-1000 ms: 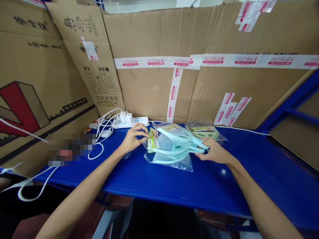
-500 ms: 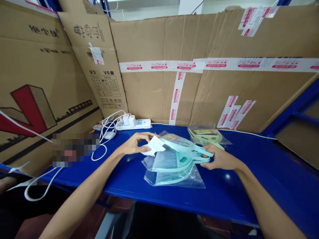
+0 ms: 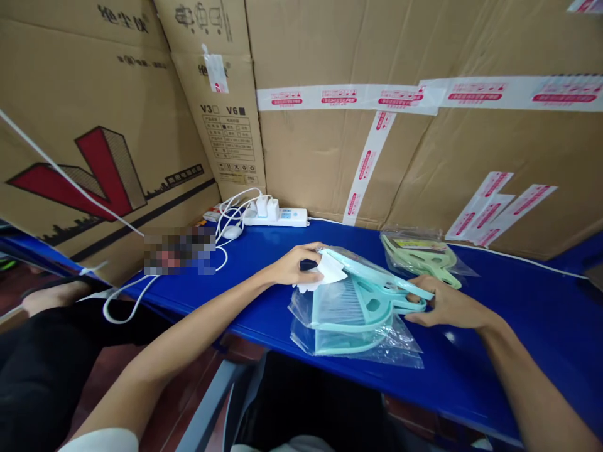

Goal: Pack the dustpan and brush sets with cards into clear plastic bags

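Note:
My left hand (image 3: 293,266) pinches a crumpled white tissue (image 3: 326,274) against the far left edge of a tilted light-blue dustpan (image 3: 370,270). That dustpan's narrow handle end sits in my right hand (image 3: 450,306), fingers closed around it. Beneath it lies another light-blue dustpan (image 3: 348,345) with a pale-bristled brush (image 3: 342,301) on top, in clear plastic bags (image 3: 405,348). Whether my right hand also grips the lower handles cannot be made out.
Behind my right hand lies a bagged green dustpan set (image 3: 421,256) on the blue table (image 3: 264,307). A white power strip (image 3: 293,218) with plugs and looped cables (image 3: 230,232) stands at the back left. Cardboard walls (image 3: 320,163) enclose the back and left. Another person's leg (image 3: 42,376) shows at left.
The camera view has swung left and down, so everything sits further right. My left hand and the tissue stay at the upper dustpan's left edge, my right hand at the handles.

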### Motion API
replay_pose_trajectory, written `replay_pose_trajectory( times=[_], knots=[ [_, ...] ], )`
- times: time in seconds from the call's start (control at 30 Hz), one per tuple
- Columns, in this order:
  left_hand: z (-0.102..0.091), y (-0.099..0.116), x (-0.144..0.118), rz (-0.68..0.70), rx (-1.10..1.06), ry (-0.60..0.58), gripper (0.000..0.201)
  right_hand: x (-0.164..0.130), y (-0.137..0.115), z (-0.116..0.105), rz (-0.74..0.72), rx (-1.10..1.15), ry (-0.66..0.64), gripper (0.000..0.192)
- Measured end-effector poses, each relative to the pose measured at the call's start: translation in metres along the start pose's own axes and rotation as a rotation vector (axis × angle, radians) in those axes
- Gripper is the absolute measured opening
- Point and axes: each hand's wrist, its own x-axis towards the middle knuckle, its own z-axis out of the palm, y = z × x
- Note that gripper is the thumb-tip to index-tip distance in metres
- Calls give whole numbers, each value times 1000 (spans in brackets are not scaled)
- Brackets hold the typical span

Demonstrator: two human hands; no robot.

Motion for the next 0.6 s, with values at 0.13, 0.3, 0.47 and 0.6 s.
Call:
replay_pose_trajectory(
  times=[0.13,0.3,0.47,0.6],
  knots=[
    [2,1,-1,66,22,61,17,4,4,6,-23,23,-78,42],
    [2,5,-4,25,-2,104,19,8,-5,13,-49,90,-108,44],
    [2,4,-6,19,89,81,25,9,-12,18,-65,147,-127,40],
    [3,6,-7,49,142,54,23,8,-12,21,-111,139,-107,35]
  ],
)
